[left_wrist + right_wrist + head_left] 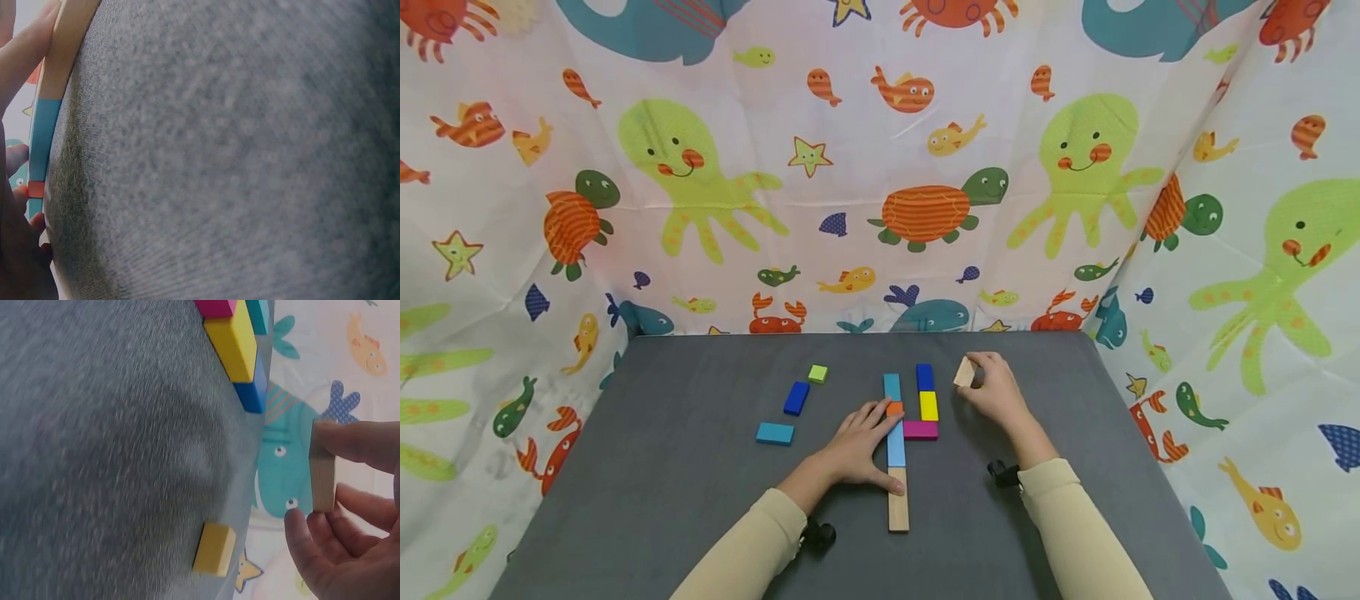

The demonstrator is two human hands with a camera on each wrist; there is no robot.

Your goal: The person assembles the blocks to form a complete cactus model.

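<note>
My right hand (1002, 392) pinches a plain wooden block (965, 372) between thumb and fingers, raised over the grey cloth in the right wrist view. My left hand (859, 446) lies with spread fingers along a column of blocks. Its thumb touches the plain wooden block (898, 512) at the near end, and its fingertips rest by the orange block (895, 408). Light blue blocks (896, 446) stand on both sides of the orange one. Right of the column, a magenta block (921, 430) adjoins it, with a yellow block (928, 406) and a dark blue block (925, 377) in line beyond.
On the left lie a green block (817, 374), a dark blue block (796, 398) and a light blue block (775, 433). A pale yellowish block (214, 550) sits on the cloth below the right hand. A patterned curtain (850, 292) borders the grey table (700, 517).
</note>
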